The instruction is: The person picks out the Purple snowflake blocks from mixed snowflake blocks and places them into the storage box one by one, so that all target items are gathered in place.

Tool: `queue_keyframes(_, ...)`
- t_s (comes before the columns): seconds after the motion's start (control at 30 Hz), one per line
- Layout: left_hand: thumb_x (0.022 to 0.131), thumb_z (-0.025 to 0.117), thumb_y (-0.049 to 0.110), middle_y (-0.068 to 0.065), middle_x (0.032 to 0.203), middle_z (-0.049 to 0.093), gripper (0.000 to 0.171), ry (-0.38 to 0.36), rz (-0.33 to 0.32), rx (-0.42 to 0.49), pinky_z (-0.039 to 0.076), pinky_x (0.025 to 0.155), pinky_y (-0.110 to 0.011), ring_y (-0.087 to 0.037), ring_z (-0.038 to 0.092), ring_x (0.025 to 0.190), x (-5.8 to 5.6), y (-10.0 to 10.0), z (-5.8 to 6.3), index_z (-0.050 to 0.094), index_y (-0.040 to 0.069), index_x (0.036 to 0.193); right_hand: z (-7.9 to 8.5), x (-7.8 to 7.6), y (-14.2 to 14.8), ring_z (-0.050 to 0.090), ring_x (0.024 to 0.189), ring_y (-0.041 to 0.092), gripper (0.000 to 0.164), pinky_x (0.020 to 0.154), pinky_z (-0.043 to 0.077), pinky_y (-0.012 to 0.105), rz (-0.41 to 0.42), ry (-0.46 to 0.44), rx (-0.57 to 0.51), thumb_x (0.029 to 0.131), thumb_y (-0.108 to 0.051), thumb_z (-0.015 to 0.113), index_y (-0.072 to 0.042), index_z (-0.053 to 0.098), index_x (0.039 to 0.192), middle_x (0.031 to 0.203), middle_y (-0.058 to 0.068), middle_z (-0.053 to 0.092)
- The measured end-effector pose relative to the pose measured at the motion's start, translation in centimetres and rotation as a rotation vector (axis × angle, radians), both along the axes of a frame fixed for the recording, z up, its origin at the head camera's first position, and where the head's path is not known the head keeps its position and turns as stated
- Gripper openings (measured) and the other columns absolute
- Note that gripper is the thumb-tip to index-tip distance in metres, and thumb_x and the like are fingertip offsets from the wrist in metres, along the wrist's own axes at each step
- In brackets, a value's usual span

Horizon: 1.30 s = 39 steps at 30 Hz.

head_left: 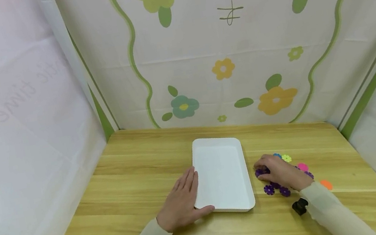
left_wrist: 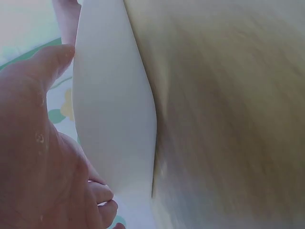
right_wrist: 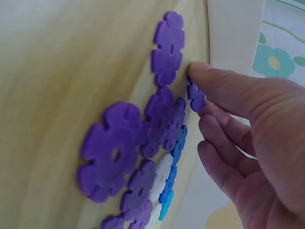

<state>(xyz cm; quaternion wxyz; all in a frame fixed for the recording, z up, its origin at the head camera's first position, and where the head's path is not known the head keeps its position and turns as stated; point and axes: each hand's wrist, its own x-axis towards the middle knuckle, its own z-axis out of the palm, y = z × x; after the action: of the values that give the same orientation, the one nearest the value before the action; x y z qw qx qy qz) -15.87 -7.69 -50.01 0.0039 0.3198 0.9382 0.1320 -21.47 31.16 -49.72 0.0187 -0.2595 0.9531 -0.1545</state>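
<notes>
- Head view: the left hand (head_left: pixel 184 202) lies with fingers fairly straight along the near-hand side of a white, shallow rectangular tray (head_left: pixel 221 170), thumb over its nearest edge; the light contact probably steadies it rather than lifts it.
- The tray, rounded at its corners and seemingly plastic, rests on a wood-grained table (head_left: pixel 139 185), between the two hands.
- Beyond the tray, the right hand (head_left: pixel 281 170) bends low among small flower-shaped plastic discs: purple ones (head_left: pixel 269 190) under and just beside it, a pink disc (head_left: pixel 303 167) and a flat orange disc (head_left: pixel 326 184) by its wrist, a yellow-green one (head_left: pixel 286 158) past its knuckles.
- Left wrist view: thumb and fingertips touch the tray's smooth, matte, curved outer wall.
- Right wrist view: thumb and fingers pinch one purple notched flower disc (right_wrist: pixel 196 97), held on edge, probably because it is so thin.
- Below that hand's fingertips, purple, white (right_wrist: pixel 164 176) and blue (right_wrist: pixel 180 143) discs lie close together, some overlapping, with slotted petals and centre holes.
</notes>
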Motion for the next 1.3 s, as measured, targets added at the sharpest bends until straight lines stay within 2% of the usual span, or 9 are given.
queue_keyframes(0.2, 0.097, 0.050, 0.077, -0.026, 0.175, 0.017, 0.112, 0.009, 0.001, -0.009, 0.031, 0.131, -0.051, -0.038, 0.020, 0.164, -0.1, 0.5, 0.1, 0.022, -0.008, 0.164, 0.5, -0.8, 0.6, 0.064, 0.080, 0.003, 0.004, 0.070, 0.058, 0.026, 0.054, -0.020, -0.076, 0.093, -0.013, 0.081, -0.012, 0.079, 0.096, 0.092, -0.004, 0.071)
queue_keyframes(0.27, 0.097, 0.049, 0.078, -0.026, 0.175, 0.017, 0.113, 0.011, 0.006, -0.018, 0.031, 0.131, -0.050, -0.037, 0.020, 0.165, -0.1, 0.6, 0.0, 0.022, -0.008, 0.164, 0.9, -1.0, 0.7, 0.061, 0.075, -0.001, 0.004, 0.067, 0.056, 0.022, 0.047, -0.054, -0.105, 0.095, -0.011, 0.078, -0.014, 0.078, 0.093, 0.088, -0.006, 0.071)
queue_keyframes(0.37, 0.097, 0.050, 0.077, -0.026, 0.175, 0.017, 0.112, 0.004, 0.008, -0.010, 0.030, 0.131, -0.051, -0.038, 0.020, 0.164, 0.0, 0.8, 0.0, 0.023, -0.009, 0.164, 1.7, -1.3, 0.9, 0.064, 0.073, 0.004, 0.008, 0.064, 0.055, 0.021, 0.018, -0.125, -0.141, 0.099, -0.011, 0.074, -0.016, 0.077, 0.093, 0.086, -0.006, 0.073)
queue_keyframes(0.43, 0.097, 0.051, 0.076, -0.027, 0.175, 0.017, 0.112, -0.003, 0.008, -0.002, 0.030, 0.131, -0.051, -0.039, 0.020, 0.164, 0.0, 0.9, 0.1, 0.023, -0.010, 0.164, 2.4, -1.5, 0.8, 0.067, 0.074, 0.013, 0.009, 0.064, 0.054, 0.022, -0.009, -0.166, -0.157, 0.101, -0.014, 0.071, -0.016, 0.077, 0.095, 0.086, -0.005, 0.073)
queue_keyframes(0.5, 0.097, 0.052, 0.076, -0.028, 0.175, 0.017, 0.112, -0.008, 0.010, -0.002, 0.029, 0.131, -0.051, -0.039, 0.020, 0.164, 0.0, 0.9, 0.1, 0.023, -0.010, 0.163, 3.0, -1.9, 0.5, 0.069, 0.077, 0.021, 0.010, 0.065, 0.055, 0.023, -0.031, -0.197, -0.181, 0.103, -0.016, 0.070, -0.015, 0.076, 0.096, 0.087, -0.003, 0.074)
queue_keyframes(0.57, 0.097, 0.051, 0.076, -0.027, 0.175, 0.016, 0.113, -0.009, 0.015, -0.013, 0.028, 0.132, -0.050, -0.039, 0.019, 0.164, 0.0, 0.9, 0.0, 0.022, -0.010, 0.163, 3.6, -2.3, 0.0, 0.069, 0.078, 0.023, 0.010, 0.066, 0.055, 0.024, -0.058, -0.208, -0.194, 0.103, -0.018, 0.070, -0.017, 0.076, 0.096, 0.088, -0.002, 0.074)
queue_keyframes(0.8, 0.097, 0.048, 0.078, -0.027, 0.176, 0.013, 0.114, -0.028, 0.023, -0.027, 0.027, 0.133, -0.049, -0.038, 0.015, 0.165, 0.0, 1.2, -0.1, 0.020, -0.009, 0.164, 4.7, -4.7, -2.7, 0.059, 0.074, 0.013, 0.011, 0.066, 0.052, 0.026, -0.105, -0.249, -0.226, 0.103, -0.022, 0.071, -0.019, 0.077, 0.095, 0.094, 0.009, 0.076)
queue_keyframes(1.03, 0.096, 0.049, 0.079, -0.026, 0.175, 0.014, 0.115, -0.034, 0.044, -0.041, 0.028, 0.133, -0.048, -0.038, 0.016, 0.165, 0.1, 1.5, 0.0, 0.021, -0.009, 0.164, 5.0, -7.0, -7.0, 0.064, 0.079, 0.020, 0.012, 0.068, 0.053, 0.029, -0.117, -0.322, -0.295, 0.103, -0.023, 0.071, -0.015, 0.078, 0.098, 0.091, 0.006, 0.075)
queue_keyframes(1.3, 0.096, 0.045, 0.082, -0.029, 0.174, 0.017, 0.116, 0.007, 0.041, -0.026, 0.028, 0.132, -0.051, -0.040, 0.018, 0.164, 0.2, 1.7, -0.4, 0.024, -0.011, 0.163, 4.2, -9.4, -11.8, 0.065, 0.083, 0.017, 0.015, 0.072, 0.052, 0.028, -0.187, -0.330, -0.323, 0.102, -0.024, 0.072, -0.013, 0.081, 0.098, 0.093, 0.003, 0.077)
